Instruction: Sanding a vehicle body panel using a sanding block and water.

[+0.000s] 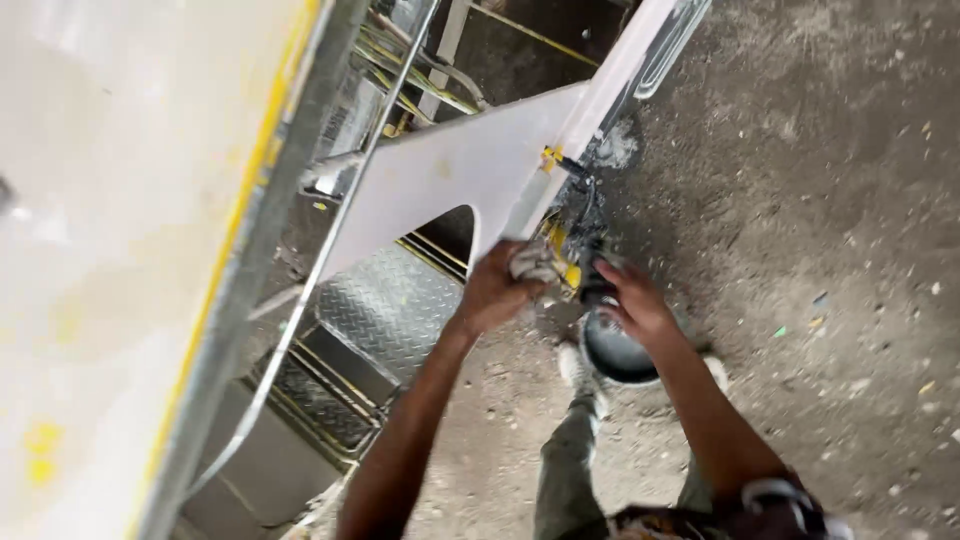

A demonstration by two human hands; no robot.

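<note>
**A:** How many hands, and what do they hold?

**B:** Two bare hands, both the person's own; the left hand (497,290) is clenched around a crumpled grey rag (533,262) pressed to the lower end of a white panel (470,165); the right hand (635,303) is wrapped around the dark grip of a yellow and black power tool (580,245), just beside the rag.

**A:** Which way does the tool point?

**B:** Its long axis runs roughly up the frame, away from the person, with the grip nearest the body and the front end touching the panel's edge; the fine detail of the tip is blurred.

**A:** And the panel?

**B:** One white panel with an arched cut-out on its lower edge; a long white strip runs along its edge diagonally, from the hands up to the top right; pale dust (618,145) lies on the floor beside it.

**A:** Any containers?

**B:** One round black bucket (615,352) sits on the gritty concrete floor (830,200) right under the right hand; what is inside I cannot tell.

**A:** Anything else?

**B:** A metal scaffold frame (255,250) with yellow paint at left; a diamond-pattern metal plate (385,310) below it.
</note>
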